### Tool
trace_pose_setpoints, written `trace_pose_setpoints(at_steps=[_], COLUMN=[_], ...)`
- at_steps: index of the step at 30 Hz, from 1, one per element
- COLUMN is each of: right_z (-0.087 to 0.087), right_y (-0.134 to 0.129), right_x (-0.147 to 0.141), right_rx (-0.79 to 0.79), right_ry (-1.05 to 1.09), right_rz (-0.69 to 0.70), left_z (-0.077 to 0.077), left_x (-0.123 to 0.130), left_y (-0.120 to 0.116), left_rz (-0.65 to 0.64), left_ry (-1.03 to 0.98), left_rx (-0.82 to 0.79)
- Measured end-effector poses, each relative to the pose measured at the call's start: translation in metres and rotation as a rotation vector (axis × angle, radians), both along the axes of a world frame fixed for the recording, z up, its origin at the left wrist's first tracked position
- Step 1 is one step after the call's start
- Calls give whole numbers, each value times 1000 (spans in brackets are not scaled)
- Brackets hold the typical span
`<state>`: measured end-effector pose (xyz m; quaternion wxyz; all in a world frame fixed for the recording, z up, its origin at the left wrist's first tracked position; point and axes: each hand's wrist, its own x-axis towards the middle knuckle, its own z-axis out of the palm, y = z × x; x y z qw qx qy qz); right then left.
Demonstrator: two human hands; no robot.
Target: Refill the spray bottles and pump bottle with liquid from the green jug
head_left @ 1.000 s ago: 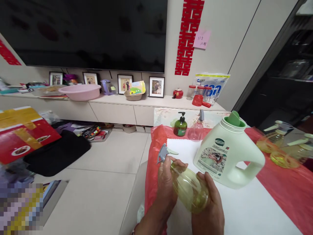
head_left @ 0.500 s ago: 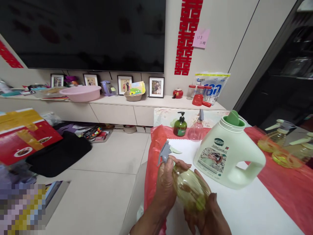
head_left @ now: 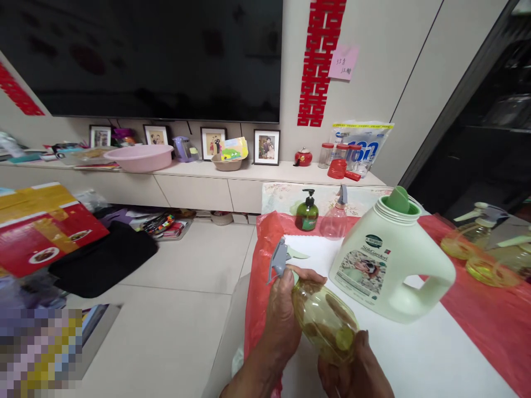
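A clear yellow spray bottle [head_left: 323, 318] with a grey trigger head lies tilted between my two hands, its head toward the upper left. My left hand [head_left: 286, 301] is closed round the neck, just below the trigger. The base end is gripped by my right hand [head_left: 359, 362], with some fingers behind the bottle. Right beside them stands a large pale green jug [head_left: 390, 260] with a handle and a green cap piece in its mouth. A green pump bottle [head_left: 307, 211] and a pink spray bottle [head_left: 334, 218] stand behind.
White sheet [head_left: 435, 354] and red plastic [head_left: 493, 320] cover the table. More yellow spray bottles [head_left: 481, 240] are at the right. A low cabinet [head_left: 194, 190] runs along the wall, bearing a pink basin [head_left: 141, 158] and picture frames. A red box [head_left: 53, 232] is at left.
The yellow spray bottle has turned slightly in my hands, and my right hand has shifted a little lower and to the right. My left hand keeps its hold on the neck.
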<state>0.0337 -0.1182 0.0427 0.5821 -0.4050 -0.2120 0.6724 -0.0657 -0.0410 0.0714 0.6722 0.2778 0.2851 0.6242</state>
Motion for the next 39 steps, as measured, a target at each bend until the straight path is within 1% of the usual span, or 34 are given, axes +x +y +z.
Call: trace_pose_setpoints(at_steps=[1,2,5,7,10,12,13,16,17,18,19,20,23,25,27,29,32,34,35,36,37,39], right_z=[-2,-3,-4,-1,2,1,0,-10,-13,-15,-16,-16,-12,-9,-9,-11,-14,-14,-13,-11,-10,-8], right_y=[1,1,-1,-2,-4,-4,-3,-2,-1,-1,-1,-1,-2,-4,-4,-3,-1,0,0,0,0,-2], right_x=[0,-1,-6,-9,-8,-3,1,10,12,12,11,9,1,-2,-2,1,6,7,7,7,7,7], right_rx=[-10,0,74,91,88,98,95,16,-23,-46,-54,-47,35,96,139,124,-41,-137,-148,-133,-96,13], right_ry=[-7,-59,-296,-424,-550,-525,-472,-211,-140,-93,-86,-123,-363,-513,-564,-512,-221,-38,4,-13,-80,-307], right_rz=[-19,-62,-204,-233,-230,-194,-138,75,126,145,125,76,-140,-226,-229,-193,-67,14,33,28,-2,-101], left_z=[0,-1,-2,-1,1,2,2,0,-1,-2,-3,-5,-8,-8,-7,-6,-3,-2,-2,-2,-2,-2], left_x=[0,1,1,0,-2,-4,-5,-6,-6,-7,-6,-6,-5,-5,-5,-6,-7,-7,-7,-6,-6,-6], left_y=[0,1,4,7,7,6,5,3,3,3,4,4,7,9,9,7,4,4,5,6,6,8], left_rz=[-9,-14,28,53,29,-11,-31,-84,-95,-101,-96,-85,-9,31,20,-32,-119,-144,-140,-122,-93,-24], left_ry=[-3,-16,-43,-65,-96,-105,-98,-47,-31,-17,-7,7,35,23,14,11,16,17,12,5,1,3], left_rx=[26,44,5,-54,-107,-93,-73,-1,21,40,52,57,15,-15,-25,-14,19,18,7,-8,-23,-56])
